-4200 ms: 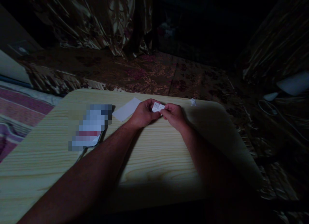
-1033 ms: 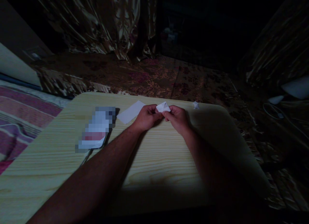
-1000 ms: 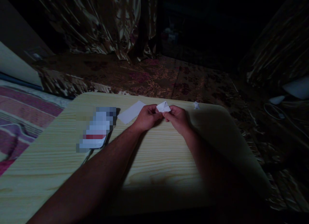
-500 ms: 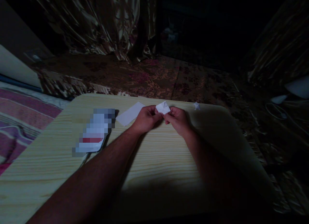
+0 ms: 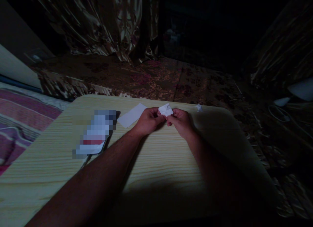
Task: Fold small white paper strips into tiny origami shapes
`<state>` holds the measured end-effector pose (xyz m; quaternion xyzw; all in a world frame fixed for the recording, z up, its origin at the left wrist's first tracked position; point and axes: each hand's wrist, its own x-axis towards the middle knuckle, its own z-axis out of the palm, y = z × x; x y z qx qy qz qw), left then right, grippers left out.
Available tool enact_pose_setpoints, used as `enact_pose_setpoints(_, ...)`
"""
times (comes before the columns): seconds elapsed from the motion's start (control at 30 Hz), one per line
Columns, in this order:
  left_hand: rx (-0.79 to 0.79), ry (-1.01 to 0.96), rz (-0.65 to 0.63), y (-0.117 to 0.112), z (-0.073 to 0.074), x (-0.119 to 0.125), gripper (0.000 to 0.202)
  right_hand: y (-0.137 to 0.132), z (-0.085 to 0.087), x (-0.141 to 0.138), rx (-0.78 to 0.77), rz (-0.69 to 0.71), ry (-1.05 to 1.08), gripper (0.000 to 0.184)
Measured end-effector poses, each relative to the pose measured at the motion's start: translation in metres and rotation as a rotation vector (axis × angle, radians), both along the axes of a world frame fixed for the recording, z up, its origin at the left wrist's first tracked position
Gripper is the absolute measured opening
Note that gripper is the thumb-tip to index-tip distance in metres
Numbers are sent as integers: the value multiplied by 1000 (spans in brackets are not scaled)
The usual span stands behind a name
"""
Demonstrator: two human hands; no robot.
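Bare forearms (image 5: pixel 105 158) — bare hands (image 5: pixel 147 120)

Folded paper (image 5: pixel 165 109): turned since 4.2 s ago; top edge near level then, corner up now.
Creases: V-shape then; short dark slit near top corner now.
Table (image 5: pixel 156 155): slightly lower in view.

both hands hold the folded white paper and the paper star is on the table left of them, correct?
Only the side is wrong: the head view shows the paper star on the table to the right, not left, of the left hand and right hand, which both hold the folded white paper.
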<state>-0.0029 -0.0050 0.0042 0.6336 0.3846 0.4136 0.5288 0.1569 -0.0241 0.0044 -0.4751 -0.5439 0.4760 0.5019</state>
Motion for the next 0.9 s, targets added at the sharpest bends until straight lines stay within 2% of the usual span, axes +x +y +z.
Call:
enact_pose_setpoints(0.5,10,-9,-34,0,-1,0,22,-4,9,-2,-67,-62,-63,9)
enact_pose_setpoints(0.9,14,-1,-22,-2,2,0,23,-3,8,-5,-66,-58,-15,7)
